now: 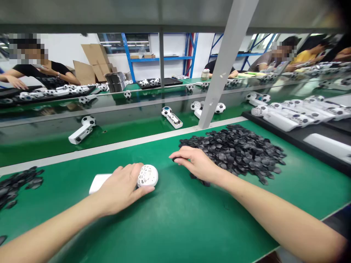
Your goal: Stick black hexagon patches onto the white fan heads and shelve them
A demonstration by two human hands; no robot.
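My left hand (123,186) is wrapped round a white handheld fan (148,176) that lies on the green table. The fan's round head, with a pattern of openings, points right; its white handle shows behind my fingers, and the middle is covered by my hand. My right hand (199,164) pinches a small black plastic piece (174,159) between thumb and fingertips, to the right of the fan head and apart from it. Just beyond and beside that hand spreads a pile of similar black pieces (236,153).
Another heap of black pieces (16,184) lies at the left. A black tray (309,140) of white fans stands at the right. Behind a metal post (219,73), a green conveyor (131,129) carries several football-patterned fans. Co-workers sit across the line.
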